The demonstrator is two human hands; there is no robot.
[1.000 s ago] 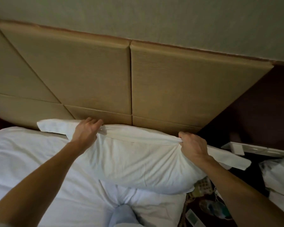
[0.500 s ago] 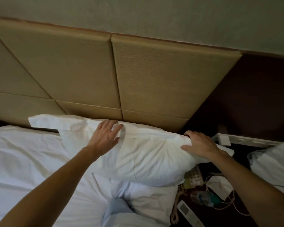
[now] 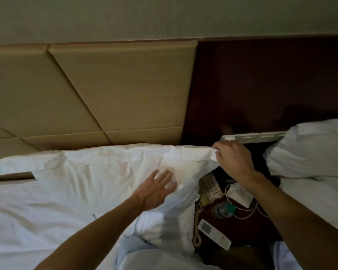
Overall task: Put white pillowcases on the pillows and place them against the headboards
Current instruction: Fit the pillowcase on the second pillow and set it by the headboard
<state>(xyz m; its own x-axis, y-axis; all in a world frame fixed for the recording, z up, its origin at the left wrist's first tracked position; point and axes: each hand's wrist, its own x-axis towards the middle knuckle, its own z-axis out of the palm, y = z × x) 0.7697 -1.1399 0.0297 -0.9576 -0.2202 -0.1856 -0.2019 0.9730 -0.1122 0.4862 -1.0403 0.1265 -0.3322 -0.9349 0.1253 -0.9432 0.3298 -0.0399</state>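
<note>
Pillow point(image 3: 98, 178), already cased in white, is lying along the headboard point(image 3: 105, 90), looking soft and light. Right hand point(image 3: 235, 159) is pinching the loose flap corner, fingers point(image 3: 220, 157) closed on cloth; left hand point(image 3: 154, 191) is hovering flat, fingers point(image 3: 165, 177) spread just below that flap. Corners are probably offering the best hold.
</note>
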